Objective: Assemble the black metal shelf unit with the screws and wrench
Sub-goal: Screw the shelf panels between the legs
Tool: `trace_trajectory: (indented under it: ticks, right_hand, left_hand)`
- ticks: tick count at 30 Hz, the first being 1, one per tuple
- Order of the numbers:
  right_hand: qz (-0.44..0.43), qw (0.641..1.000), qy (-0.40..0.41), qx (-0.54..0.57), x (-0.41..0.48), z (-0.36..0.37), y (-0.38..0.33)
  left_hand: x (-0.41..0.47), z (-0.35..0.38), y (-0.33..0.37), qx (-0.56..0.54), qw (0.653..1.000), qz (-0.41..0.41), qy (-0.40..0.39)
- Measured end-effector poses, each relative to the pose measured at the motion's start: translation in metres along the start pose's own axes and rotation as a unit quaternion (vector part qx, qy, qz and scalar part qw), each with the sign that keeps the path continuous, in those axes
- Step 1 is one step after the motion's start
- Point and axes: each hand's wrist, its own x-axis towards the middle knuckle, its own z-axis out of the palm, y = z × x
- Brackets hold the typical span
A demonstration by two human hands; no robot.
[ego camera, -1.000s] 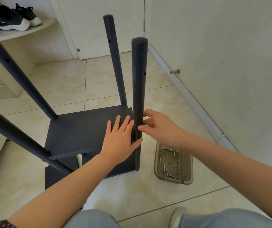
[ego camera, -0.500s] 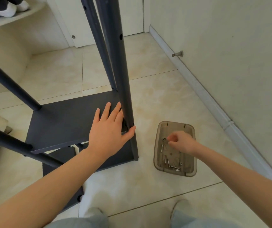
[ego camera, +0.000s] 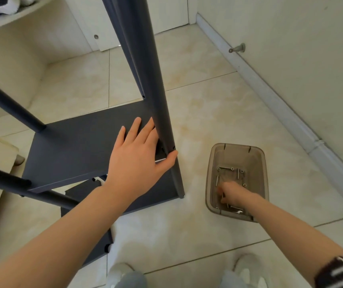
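A person's left hand (ego camera: 134, 161) lies flat and spread on a dark shelf panel (ego camera: 79, 146) of the black metal shelf unit, which stands on the tiled floor (ego camera: 197, 100), thumb hooked against the nearest upright post (ego camera: 156, 96). Just right of that post's foot, the right hand (ego camera: 231, 193) reaches down into a translucent brown plastic tray (ego camera: 264, 163) holding loose screws (ego camera: 225, 169), fingers curled among them; motion blur hides whether it grips one. The tray sits near the wall's baseboard (ego camera: 270, 96).
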Motion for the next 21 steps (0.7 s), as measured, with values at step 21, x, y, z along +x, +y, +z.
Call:
trace_trajectory:
  ticks: [21]
  right_hand:
    - [-0.040, 0.991, -0.033, -0.122, 0.010, 0.010, 0.004]
  left_hand:
    - [0.001, -0.002, 0.001, 0.001, 1.000, -0.014, -0.009]
